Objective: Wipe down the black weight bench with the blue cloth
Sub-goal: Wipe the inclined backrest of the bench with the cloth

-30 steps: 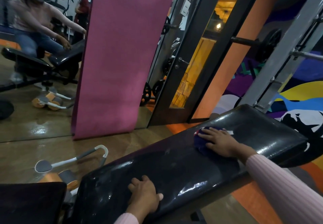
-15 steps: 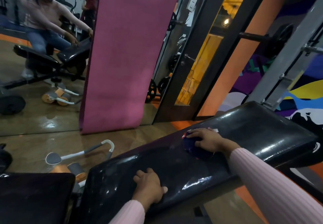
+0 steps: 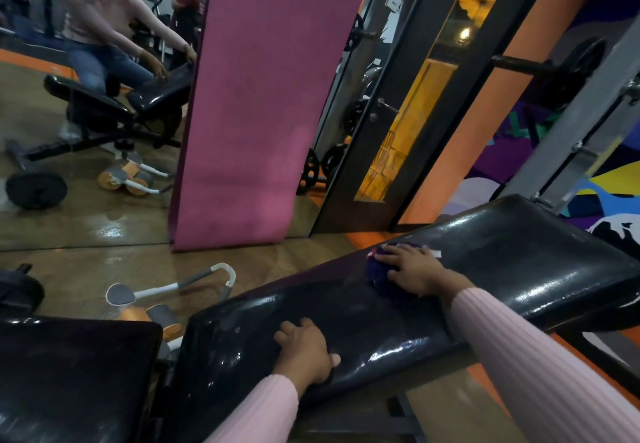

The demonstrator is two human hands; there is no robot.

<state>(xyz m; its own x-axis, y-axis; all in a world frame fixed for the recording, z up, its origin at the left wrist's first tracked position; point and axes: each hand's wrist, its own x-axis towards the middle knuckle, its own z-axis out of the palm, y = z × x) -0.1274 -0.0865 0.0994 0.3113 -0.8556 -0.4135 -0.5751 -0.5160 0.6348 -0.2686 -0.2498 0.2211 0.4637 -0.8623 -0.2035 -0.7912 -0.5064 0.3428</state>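
The black weight bench [image 3: 519, 255] runs from lower left up to the right, its glossy inclined back pad in the middle of the view. My right hand [image 3: 414, 268] presses the dark blue cloth [image 3: 379, 271] flat on the pad's far edge, fingers spread over it; most of the cloth is hidden under the palm. My left hand [image 3: 304, 352] grips the pad's near edge at its lower end, thumb over the side. The bench's seat pad [image 3: 69, 373] fills the lower left corner.
A pink mat [image 3: 263, 96] leans against the mirror wall ahead. An ab roller with orange wheels [image 3: 156, 300] lies on the wooden floor left of the bench. A grey rack upright [image 3: 581, 138] rises behind the pad's top end. A dark door frame [image 3: 408, 96] stands beyond.
My right hand has slid the cloth a little down the pad toward the left, then held near the far edge. The left hand keeps its grip. My head view shifted slightly.
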